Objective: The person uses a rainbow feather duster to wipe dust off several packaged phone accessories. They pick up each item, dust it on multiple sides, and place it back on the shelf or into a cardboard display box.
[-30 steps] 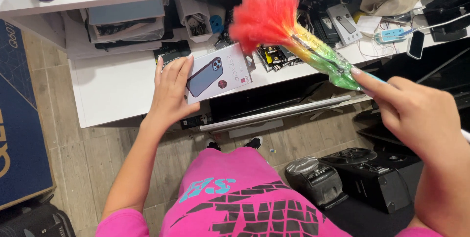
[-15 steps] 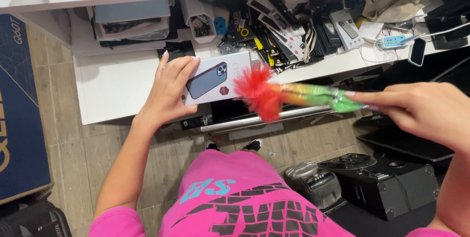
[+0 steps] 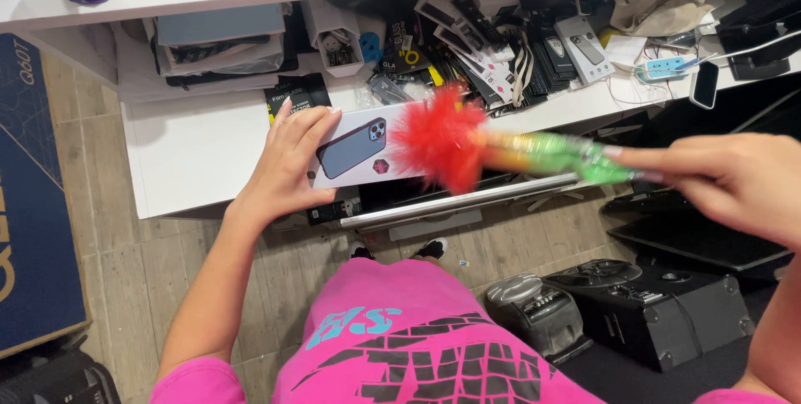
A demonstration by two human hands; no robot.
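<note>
Left hand (image 3: pixel 288 166) gripping a white phone-case box (image 3: pixel 360 148) at its left end, held level above the white shelf (image 3: pixel 188 149). Right hand (image 3: pixel 726 187) closed around the handle of a feather duster (image 3: pixel 501 149), red head now brushing the box's right end, closer than half a second ago. Box itself unmoved. Cluttered packages (image 3: pixel 501 45) behind; black speaker (image 3: pixel 659 304) on the floor.

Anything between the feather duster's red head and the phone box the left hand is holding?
Nothing visible. The left hand grips the white phone box at its left end; the right hand holds the feather duster, whose red head already overlaps the box's right end. Motion blur hides actual contact.
</note>
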